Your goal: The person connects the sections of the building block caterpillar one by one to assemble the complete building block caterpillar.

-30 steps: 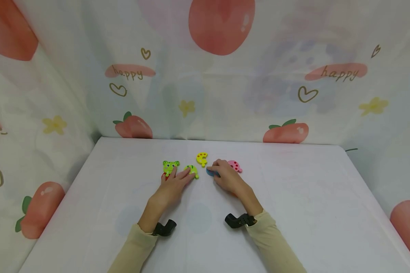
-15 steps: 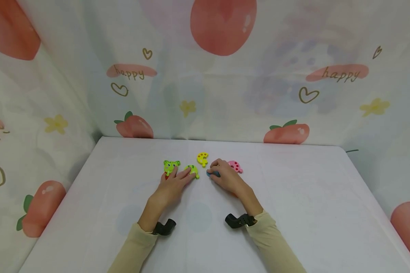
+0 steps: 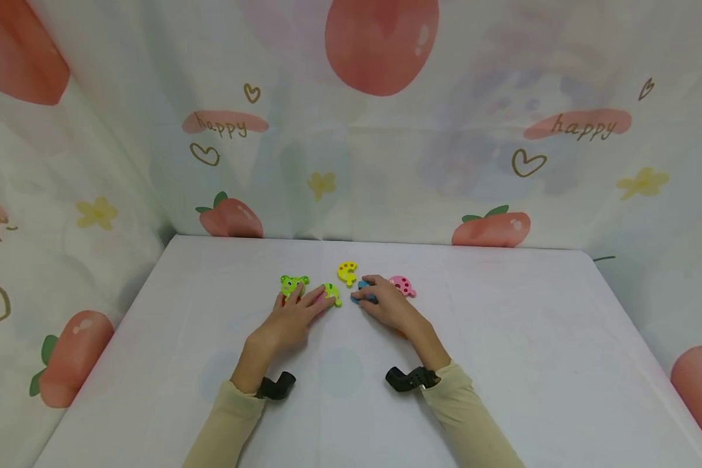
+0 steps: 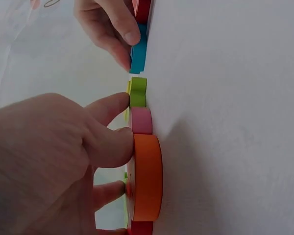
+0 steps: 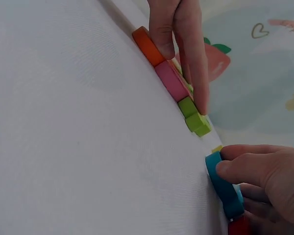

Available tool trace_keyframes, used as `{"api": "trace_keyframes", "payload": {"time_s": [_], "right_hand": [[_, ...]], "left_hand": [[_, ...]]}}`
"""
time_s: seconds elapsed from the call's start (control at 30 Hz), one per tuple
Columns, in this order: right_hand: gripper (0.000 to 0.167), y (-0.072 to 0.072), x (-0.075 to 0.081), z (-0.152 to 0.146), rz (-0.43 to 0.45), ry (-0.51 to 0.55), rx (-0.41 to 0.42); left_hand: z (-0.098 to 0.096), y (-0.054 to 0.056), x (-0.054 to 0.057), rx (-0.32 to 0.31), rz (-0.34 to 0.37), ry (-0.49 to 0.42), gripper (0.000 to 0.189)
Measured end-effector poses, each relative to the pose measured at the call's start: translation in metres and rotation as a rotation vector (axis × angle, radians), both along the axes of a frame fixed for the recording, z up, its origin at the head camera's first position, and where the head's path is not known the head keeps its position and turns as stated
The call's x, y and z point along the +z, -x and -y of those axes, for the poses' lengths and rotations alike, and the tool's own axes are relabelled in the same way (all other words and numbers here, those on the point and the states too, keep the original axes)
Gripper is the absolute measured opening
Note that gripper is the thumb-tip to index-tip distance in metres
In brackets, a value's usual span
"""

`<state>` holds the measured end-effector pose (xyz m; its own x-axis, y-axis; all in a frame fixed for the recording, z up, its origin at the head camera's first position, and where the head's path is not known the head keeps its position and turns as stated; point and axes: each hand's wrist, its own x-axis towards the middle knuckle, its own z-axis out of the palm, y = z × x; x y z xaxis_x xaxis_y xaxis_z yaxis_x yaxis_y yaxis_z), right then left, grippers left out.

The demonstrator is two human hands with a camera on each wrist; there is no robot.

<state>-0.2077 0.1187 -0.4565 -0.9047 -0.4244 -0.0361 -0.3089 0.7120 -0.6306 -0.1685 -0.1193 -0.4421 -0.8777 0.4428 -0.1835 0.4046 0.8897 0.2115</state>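
My left hand (image 3: 286, 320) rests with spread fingers over several thick puzzle pieces lying flat in a row. In the left wrist view its thumb touches the top of an orange piece (image 4: 148, 178), and its forefinger reaches a green piece (image 4: 138, 92) past a pink piece (image 4: 142, 120). A green piece with an animal face (image 3: 292, 284) shows beyond the left fingertips. My right hand (image 3: 388, 307) pinches a blue puzzle piece (image 5: 220, 178) between thumb and fingers, a small gap from the green piece. A red piece (image 5: 238, 226) sits right behind the blue one, partly hidden by the hand.
A yellow red-dotted piece (image 3: 346, 273) lies beyond the gap between the hands. To the right of the right hand is a pink red-dotted piece (image 3: 403, 286). The white-covered table (image 3: 503, 364) meets a printed cloth backdrop (image 3: 386, 162) at its far edge.
The left hand has shifted slightly left and nearer the body, showing more pink beside the green piece. The blue piece has moved slightly left and shows more beside the right fingers.
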Motion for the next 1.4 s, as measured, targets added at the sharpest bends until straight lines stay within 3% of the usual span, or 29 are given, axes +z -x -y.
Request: {"api": "trace_keyframes", "payload": {"time_s": [0.17,0.33,0.6,0.9,1.07,1.4], "right_hand": [[0.025,-0.001,-0.001,0.001,-0.015,0.009,-0.001],[0.021,-0.002,-0.003,0.003,-0.095,0.011,0.010],[0.021,-0.001,-0.005,0.005,-0.149,0.000,0.007],[0.061,0.000,-0.001,-0.001,-0.017,0.030,-0.059],[0.059,0.003,0.001,-0.004,-0.059,0.068,-0.034],[0.053,-0.003,0.005,0.005,-0.036,0.056,0.043]], "left_hand": [[0.005,0.002,-0.004,-0.030,-0.002,-0.063,0.058],[0.008,0.003,-0.004,-0.054,-0.006,-0.079,0.056],[0.009,0.004,-0.001,-0.033,0.009,-0.090,0.049],[0.009,0.004,-0.003,-0.028,0.015,-0.113,0.048],[0.009,0.004,-0.003,-0.028,0.006,-0.123,0.045],[0.008,0.004,-0.004,-0.022,-0.004,-0.114,0.044]]}}
